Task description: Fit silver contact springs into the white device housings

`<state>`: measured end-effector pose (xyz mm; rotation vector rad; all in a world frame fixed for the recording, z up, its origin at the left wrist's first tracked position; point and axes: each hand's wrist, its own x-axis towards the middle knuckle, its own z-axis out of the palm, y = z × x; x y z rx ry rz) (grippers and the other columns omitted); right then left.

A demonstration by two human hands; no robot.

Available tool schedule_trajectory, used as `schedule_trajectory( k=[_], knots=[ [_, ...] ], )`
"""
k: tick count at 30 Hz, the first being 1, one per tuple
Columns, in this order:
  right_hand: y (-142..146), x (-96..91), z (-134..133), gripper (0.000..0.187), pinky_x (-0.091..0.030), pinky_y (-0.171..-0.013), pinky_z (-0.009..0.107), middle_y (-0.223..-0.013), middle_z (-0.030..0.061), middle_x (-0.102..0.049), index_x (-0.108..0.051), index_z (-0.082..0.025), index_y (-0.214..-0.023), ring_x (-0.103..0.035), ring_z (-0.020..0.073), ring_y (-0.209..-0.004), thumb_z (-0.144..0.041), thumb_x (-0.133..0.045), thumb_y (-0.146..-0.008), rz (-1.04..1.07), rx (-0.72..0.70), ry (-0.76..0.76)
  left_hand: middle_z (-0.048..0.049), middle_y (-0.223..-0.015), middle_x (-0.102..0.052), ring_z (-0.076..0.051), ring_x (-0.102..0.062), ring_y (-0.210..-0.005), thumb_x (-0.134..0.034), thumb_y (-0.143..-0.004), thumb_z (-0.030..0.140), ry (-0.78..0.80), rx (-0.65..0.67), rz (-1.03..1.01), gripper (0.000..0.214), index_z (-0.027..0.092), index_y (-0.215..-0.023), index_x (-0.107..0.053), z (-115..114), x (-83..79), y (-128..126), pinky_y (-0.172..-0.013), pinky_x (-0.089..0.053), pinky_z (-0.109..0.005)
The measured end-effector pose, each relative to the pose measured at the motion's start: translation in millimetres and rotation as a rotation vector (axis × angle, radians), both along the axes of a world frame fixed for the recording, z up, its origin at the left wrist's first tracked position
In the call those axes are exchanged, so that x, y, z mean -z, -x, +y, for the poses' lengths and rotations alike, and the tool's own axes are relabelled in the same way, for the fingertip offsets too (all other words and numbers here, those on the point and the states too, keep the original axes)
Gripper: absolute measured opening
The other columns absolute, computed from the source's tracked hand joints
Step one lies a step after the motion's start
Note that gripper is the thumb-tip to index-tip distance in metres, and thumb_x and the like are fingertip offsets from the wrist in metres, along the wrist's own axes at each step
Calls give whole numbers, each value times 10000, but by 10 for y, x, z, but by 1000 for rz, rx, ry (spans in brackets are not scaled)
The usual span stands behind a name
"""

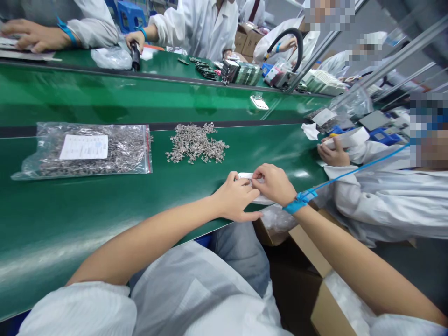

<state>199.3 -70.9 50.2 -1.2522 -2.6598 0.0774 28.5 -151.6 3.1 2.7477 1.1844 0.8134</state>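
Near the table's front edge, a white plastic part (245, 175) with rounded ends lies under both my hands, mostly hidden by them. My left hand (235, 198) steadies it, fingers bent over its left side and thumb stretched toward me. From the right, my right hand (275, 183) pinches at the upper side of the part with thumb and forefinger. Whatever is between those fingertips is too small to make out. A blue wrist strap (300, 200) with a cord circles my right wrist. Beyond my hands lies a loose pile of small metal clips (196, 143).
A clear zip bag (86, 149) full of similar metal pieces lies at left. A white device (259, 102) sits on the raised green strip behind. At right, a co-worker's hand (334, 151) holds a white part. Open cardboard boxes (308, 247) stand below the table edge.
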Motion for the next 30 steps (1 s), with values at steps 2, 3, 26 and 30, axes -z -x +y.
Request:
schedule_trajectory(
  k=[2,3,26,30],
  knots=[
    [14,6,-20,65,-406,-690,320,-761,50,-632,-601,-192,-704,-572,211,-746,-199,-592,-768,-2,19,1,-146,-1047,-703,-320,-568,-1059,-422,-932,623,-2,10,-2,523,144,-986,-625,-4,-11,-4,-891,-290,-496],
    [21,11,-30,71,-405,-686,320,-761,50,-633,-600,-193,-702,-572,211,-744,-202,-586,-771,-3,27,-3,-144,-1047,-704,-319,-568,-1057,-422,-932,620,-1,13,-3,520,145,-983,-626,-6,-14,-5,-887,-288,-495],
    [-628,601,726,201,-470,-637,319,-653,33,-639,-622,-187,-710,-565,177,-621,-386,-645,-695,695,513,118,-139,-1115,-717,-320,-543,-1176,-418,-962,613,-48,81,113,525,161,-1124,-630,58,22,59,-907,-278,-491],
    [-603,637,717,195,-451,-642,320,-680,45,-669,-659,-182,-725,-578,179,-622,-375,-640,-711,631,435,132,-131,-1168,-712,-297,-535,-1218,-412,-975,595,-51,118,166,505,174,-1153,-626,114,-23,86,-935,-282,-484]
  ],
)
